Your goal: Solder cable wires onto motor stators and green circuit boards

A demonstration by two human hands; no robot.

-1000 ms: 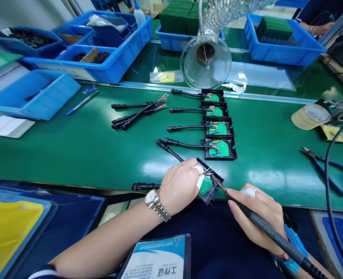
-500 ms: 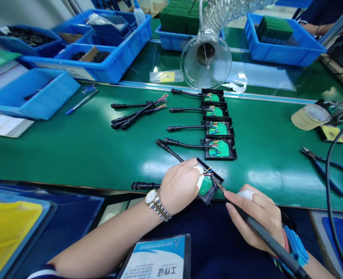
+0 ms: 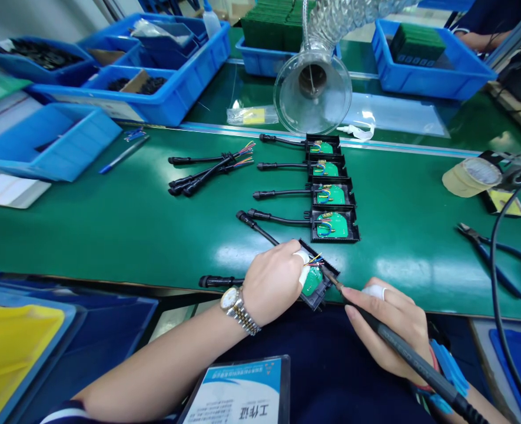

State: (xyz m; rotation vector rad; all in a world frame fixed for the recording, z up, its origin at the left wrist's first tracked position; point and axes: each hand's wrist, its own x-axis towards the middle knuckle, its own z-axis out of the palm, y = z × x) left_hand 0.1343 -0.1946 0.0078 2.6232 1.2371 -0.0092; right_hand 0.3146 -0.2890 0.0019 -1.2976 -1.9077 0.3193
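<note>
My left hand [image 3: 271, 277], a wristwatch at its wrist, is closed with its fingertips on thin coloured wires [image 3: 317, 259] over a green circuit board [image 3: 312, 284]. The board sits in a tilted black housing [image 3: 315, 301] at the bench's front edge. In my right hand [image 3: 397, 327] is a soldering iron [image 3: 423, 370], its tip at the wire ends; exact contact is too small to tell. White covers wrap a finger of each hand. Beyond lie several black housings with wired boards [image 3: 333, 225] in a column. Left of them rests a bunch of loose black cables [image 3: 209, 174].
A clear fume-extraction hood [image 3: 313, 112] hangs over the back of the green bench. Blue bins [image 3: 163, 103] stand back left, another with boards [image 3: 437, 79] back right. Cutting pliers [image 3: 490, 253] and a round yellowish container [image 3: 467, 179] lie right, near the iron's hanging cord [image 3: 496, 277].
My right hand and the soldering iron's handle have shifted very slightly, while the tip stays at the wires. My left hand and the housing hold almost still.
</note>
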